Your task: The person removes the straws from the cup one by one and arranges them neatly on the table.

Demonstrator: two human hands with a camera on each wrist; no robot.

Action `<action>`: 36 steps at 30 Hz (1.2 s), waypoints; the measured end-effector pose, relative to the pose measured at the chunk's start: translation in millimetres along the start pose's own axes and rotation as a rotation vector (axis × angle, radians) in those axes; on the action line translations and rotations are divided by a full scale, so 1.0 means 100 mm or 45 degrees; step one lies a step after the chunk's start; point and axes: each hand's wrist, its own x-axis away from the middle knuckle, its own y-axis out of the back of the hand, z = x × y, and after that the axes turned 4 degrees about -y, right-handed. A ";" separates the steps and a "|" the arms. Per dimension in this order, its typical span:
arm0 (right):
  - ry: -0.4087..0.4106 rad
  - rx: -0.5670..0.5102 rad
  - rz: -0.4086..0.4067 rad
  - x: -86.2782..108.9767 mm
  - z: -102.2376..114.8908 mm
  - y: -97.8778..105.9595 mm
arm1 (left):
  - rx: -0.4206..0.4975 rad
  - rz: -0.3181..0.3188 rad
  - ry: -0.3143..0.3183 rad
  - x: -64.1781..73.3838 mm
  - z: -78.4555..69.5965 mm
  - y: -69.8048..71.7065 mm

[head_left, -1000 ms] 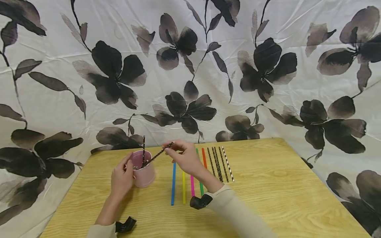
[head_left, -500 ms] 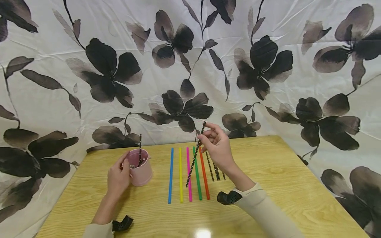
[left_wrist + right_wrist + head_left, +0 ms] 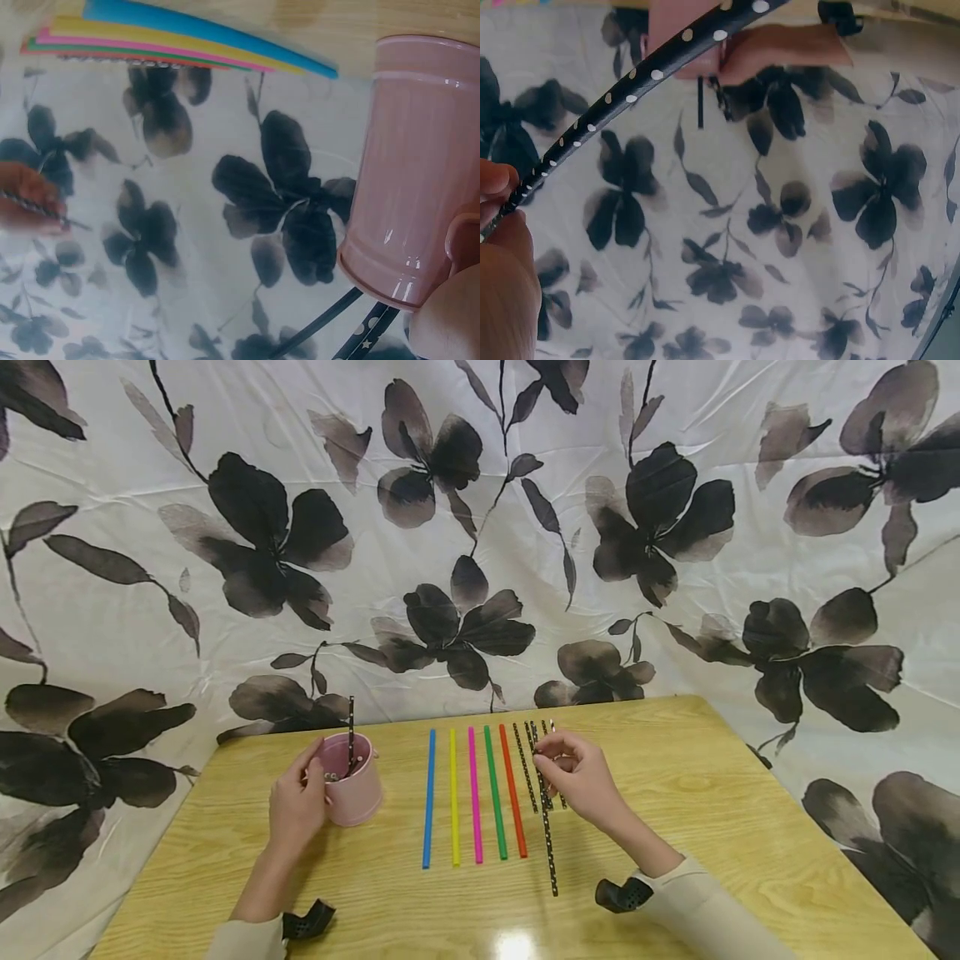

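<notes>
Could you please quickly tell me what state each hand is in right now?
Left hand: closed, holding the pink bucket.
Right hand: closed, pinching a dotted straw.

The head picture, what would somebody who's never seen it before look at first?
Probably the big dark flowers on the pale cloth filling the space behind the table. Next might come the five bright straws, lined up across the middle of the table. Then perhaps the pink pail on the left, held by the left hand, and the white-dotted black straw pinched in the right hand.
</notes>
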 end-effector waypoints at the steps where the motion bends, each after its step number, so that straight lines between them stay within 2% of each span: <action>1: -0.035 0.018 -0.004 0.03 -0.04 0.02 | -0.002 0.000 0.001 0.00 0.00 0.00; 8: -0.226 0.139 -0.007 0.23 -0.25 0.06 | -0.010 -0.016 -0.007 0.00 0.01 0.00; 16: -0.269 0.245 0.084 0.34 -0.73 0.02 | -0.009 -0.026 -0.013 0.00 -0.01 0.00; 19: -0.263 0.278 0.099 0.38 -0.82 0.00 | -0.008 -0.026 -0.015 0.01 -0.01 0.00; 26: -0.297 0.316 0.127 0.39 -0.89 0.02 | -0.003 -0.029 -0.012 0.00 -0.02 0.00; 36: -0.311 0.456 0.018 0.14 -0.85 0.28 | -0.006 -0.008 -0.003 0.01 -0.02 0.00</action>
